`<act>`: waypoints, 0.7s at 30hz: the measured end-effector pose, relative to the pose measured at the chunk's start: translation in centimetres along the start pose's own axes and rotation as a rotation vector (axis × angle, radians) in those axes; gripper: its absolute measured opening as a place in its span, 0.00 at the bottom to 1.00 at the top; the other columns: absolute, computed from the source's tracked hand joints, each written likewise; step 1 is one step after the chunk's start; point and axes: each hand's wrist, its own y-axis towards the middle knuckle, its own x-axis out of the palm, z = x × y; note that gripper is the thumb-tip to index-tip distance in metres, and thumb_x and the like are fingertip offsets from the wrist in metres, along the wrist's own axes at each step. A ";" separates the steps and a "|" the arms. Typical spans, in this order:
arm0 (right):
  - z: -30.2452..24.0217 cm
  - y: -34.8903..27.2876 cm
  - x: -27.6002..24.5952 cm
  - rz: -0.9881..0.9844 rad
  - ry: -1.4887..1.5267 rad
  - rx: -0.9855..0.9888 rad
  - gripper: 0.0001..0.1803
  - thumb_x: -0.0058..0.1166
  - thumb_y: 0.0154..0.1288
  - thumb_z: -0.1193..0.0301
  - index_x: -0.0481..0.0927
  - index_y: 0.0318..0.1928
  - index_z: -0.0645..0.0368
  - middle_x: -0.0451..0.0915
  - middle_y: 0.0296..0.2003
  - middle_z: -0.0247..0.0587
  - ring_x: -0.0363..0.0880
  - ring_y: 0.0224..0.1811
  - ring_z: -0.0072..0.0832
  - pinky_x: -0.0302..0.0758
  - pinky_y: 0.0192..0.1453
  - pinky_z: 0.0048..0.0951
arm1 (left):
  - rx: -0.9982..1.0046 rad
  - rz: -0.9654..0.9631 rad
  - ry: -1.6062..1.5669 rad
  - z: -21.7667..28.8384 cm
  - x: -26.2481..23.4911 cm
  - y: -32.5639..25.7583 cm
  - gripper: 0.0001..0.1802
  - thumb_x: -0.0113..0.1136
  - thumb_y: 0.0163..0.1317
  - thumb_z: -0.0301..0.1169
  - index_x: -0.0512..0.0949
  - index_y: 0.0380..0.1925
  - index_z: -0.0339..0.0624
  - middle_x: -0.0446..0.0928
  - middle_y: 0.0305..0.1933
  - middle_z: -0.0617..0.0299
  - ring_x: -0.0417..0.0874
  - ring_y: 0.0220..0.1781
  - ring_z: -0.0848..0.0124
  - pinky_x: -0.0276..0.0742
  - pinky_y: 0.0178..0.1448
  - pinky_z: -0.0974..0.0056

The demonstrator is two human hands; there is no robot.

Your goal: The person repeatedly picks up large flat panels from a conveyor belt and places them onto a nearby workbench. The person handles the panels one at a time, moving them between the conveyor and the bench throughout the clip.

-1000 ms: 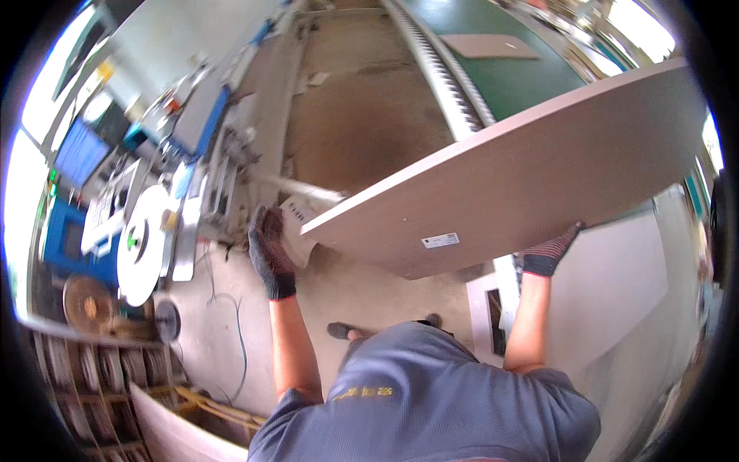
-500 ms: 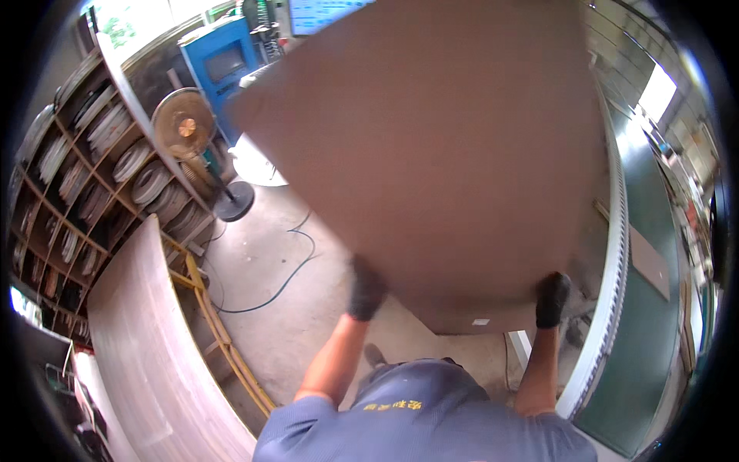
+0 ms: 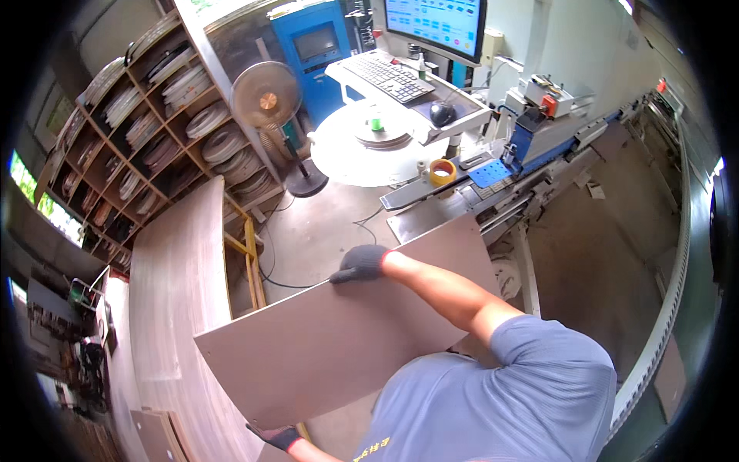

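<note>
A flat grey-brown board [image 3: 331,339] is held in front of my body, its left part reaching toward the wood-grain panel at the left. My right hand [image 3: 362,264], in a dark glove, reaches across and is wrapped over the board's far long edge. At the near left corner, my left hand [image 3: 275,437] grips the board from below, also gloved; part of its fingers is hidden by the board.
A wood-grain panel [image 3: 177,277] lies on a yellow frame [image 3: 252,258] at left. Several smaller boards [image 3: 159,435] sit at its near end. Ahead stand a fan [image 3: 267,100], a round white table [image 3: 331,158], a keyboard [image 3: 389,77], and an edge-banding machine [image 3: 531,146].
The board was raised and filled the upper view; now it is lowered and swung left. My right hand has moved to its far edge, and my left hand to its near left corner.
</note>
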 end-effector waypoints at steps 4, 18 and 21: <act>1.2 5.3 4.5 -0.228 0.019 0.039 0.43 0.41 0.55 0.30 0.84 0.34 0.62 0.82 0.35 0.54 0.78 0.39 0.49 0.71 0.49 0.43 | -0.044 -0.259 0.357 -0.5 0.5 -7.0 0.27 0.39 0.69 0.46 0.66 0.60 0.41 0.69 0.64 0.60 0.70 0.62 0.65 0.66 0.63 0.58; 15.1 -18.2 10.3 0.818 -0.056 0.510 0.40 0.51 0.64 0.55 0.54 0.69 0.62 0.51 0.70 0.56 0.44 0.74 0.45 0.43 0.76 0.40 | 0.020 -0.218 -0.458 2.4 10.4 -2.9 0.21 0.42 0.68 0.41 0.74 0.51 0.40 0.77 0.54 0.56 0.79 0.51 0.63 0.76 0.52 0.58; 17.5 -26.7 12.0 1.222 -0.084 0.867 0.43 0.51 0.65 0.56 0.46 0.70 0.66 0.47 0.71 0.55 0.44 0.74 0.46 0.43 0.76 0.40 | -0.322 -0.285 -1.781 4.4 12.7 -2.1 0.20 0.42 0.68 0.40 0.74 0.51 0.40 0.76 0.53 0.57 0.77 0.52 0.62 0.75 0.53 0.57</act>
